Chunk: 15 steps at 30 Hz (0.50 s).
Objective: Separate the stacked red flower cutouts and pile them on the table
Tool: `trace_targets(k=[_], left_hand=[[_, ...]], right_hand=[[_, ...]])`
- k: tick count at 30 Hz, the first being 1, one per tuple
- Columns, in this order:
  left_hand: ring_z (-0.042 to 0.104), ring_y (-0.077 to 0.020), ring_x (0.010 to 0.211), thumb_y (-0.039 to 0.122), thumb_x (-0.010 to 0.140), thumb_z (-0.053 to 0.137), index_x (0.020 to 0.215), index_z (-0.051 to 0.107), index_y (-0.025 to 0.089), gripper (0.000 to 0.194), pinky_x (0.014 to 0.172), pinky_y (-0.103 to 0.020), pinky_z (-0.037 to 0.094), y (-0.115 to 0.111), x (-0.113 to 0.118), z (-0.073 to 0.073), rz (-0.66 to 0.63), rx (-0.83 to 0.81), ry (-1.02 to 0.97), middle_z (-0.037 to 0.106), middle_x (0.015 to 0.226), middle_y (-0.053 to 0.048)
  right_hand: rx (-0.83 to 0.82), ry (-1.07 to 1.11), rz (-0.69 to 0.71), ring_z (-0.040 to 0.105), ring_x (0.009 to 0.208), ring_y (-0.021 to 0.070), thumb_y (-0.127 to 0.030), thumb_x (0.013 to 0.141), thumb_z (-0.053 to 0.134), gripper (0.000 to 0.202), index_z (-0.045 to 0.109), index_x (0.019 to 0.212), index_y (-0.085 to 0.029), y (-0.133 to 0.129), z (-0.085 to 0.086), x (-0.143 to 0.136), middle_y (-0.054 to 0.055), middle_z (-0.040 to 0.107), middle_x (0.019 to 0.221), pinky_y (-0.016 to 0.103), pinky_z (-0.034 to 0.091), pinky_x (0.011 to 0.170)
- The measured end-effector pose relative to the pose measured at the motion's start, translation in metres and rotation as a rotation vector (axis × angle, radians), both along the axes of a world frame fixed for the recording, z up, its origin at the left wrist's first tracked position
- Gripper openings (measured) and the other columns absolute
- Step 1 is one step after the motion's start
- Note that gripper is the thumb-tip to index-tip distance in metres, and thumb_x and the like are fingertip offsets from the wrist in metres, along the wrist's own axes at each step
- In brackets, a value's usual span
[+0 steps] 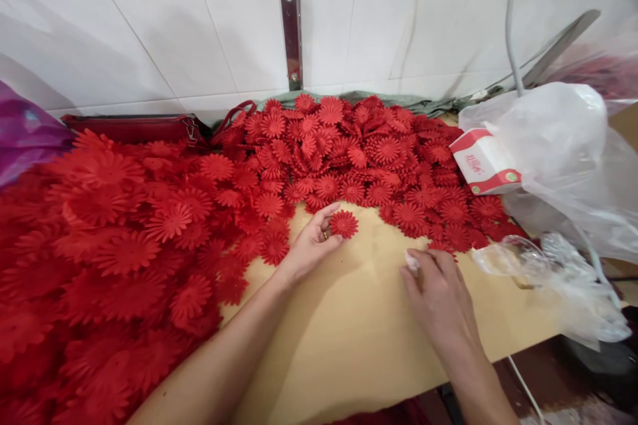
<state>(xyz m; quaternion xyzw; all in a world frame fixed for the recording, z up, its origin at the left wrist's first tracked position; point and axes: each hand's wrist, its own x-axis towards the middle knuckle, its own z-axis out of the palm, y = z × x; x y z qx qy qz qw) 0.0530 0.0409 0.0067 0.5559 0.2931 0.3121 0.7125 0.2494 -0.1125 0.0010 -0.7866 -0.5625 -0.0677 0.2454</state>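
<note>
My left hand (315, 244) pinches a red flower (344, 224) between thumb and fingers, just above the bare wooden tabletop (349, 319). A ring shows on one of its fingers. To the right, my right hand (438, 289) has its fingers curled, with a small white piece (412, 261) at the fingertips; what it is cannot be made out. Its fingers are close to the front edge of a heap of red flowers (379, 149). More red flowers (124, 249) are piled high along the left side, beside my left forearm.
A red and white box (486, 163) sits by a white plastic bag (563, 133) at the right. Crumpled clear plastic (573, 279) lies near the right edge. A red purse (134, 127) rests against the tiled wall, below a metal bracket (292, 36). Purple plastic (30, 126) is far left.
</note>
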Motion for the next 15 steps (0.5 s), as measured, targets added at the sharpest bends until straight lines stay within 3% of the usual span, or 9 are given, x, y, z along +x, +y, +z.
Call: trace_targets(k=[2,5,11,15], left_hand=[[0.061,-0.0139,0.087,0.030,0.084,0.074,0.149,0.042,0.021,0.073,0.078,-0.024,0.049,0.000,0.000,0.001,-0.024,0.043,0.046,0.065,0.106,-0.004],[0.062,-0.0145,0.086,0.033,0.083,0.076,0.148,0.045,0.023,0.072,0.077,-0.025,0.050,-0.001,0.001,0.001,-0.041,0.073,0.075,0.066,0.109,-0.004],[0.068,-0.0189,0.103,0.030,0.083,0.076,0.146,0.047,0.024,0.069,0.091,-0.031,0.052,-0.004,0.004,-0.005,-0.136,0.059,-0.026,0.067,0.126,-0.010],[0.069,-0.0223,0.110,0.031,0.082,0.079,0.139,0.053,0.022,0.064,0.096,-0.035,0.053,-0.007,0.005,-0.008,-0.165,0.000,-0.087,0.067,0.128,-0.012]], right_hand=[[-0.006,0.040,-0.001,0.065,0.093,0.0306,-0.032,0.098,0.045,0.034,0.069,0.113,-0.012,-0.004,-0.004,0.001,0.018,0.062,0.107,0.048,0.055,0.082],[0.040,0.171,0.042,0.067,0.089,0.0269,-0.030,0.099,0.046,0.029,0.070,0.108,-0.015,0.003,0.005,-0.004,0.014,0.066,0.104,0.045,0.056,0.082],[0.201,0.335,0.242,0.067,0.091,0.0208,-0.028,0.098,0.056,0.017,0.066,0.110,-0.021,0.042,0.036,-0.033,0.008,0.069,0.102,0.037,0.056,0.084],[0.126,0.342,0.335,0.067,0.093,0.0213,-0.024,0.099,0.053,0.013,0.065,0.099,-0.021,0.064,0.034,-0.051,0.007,0.069,0.099,0.037,0.055,0.085]])
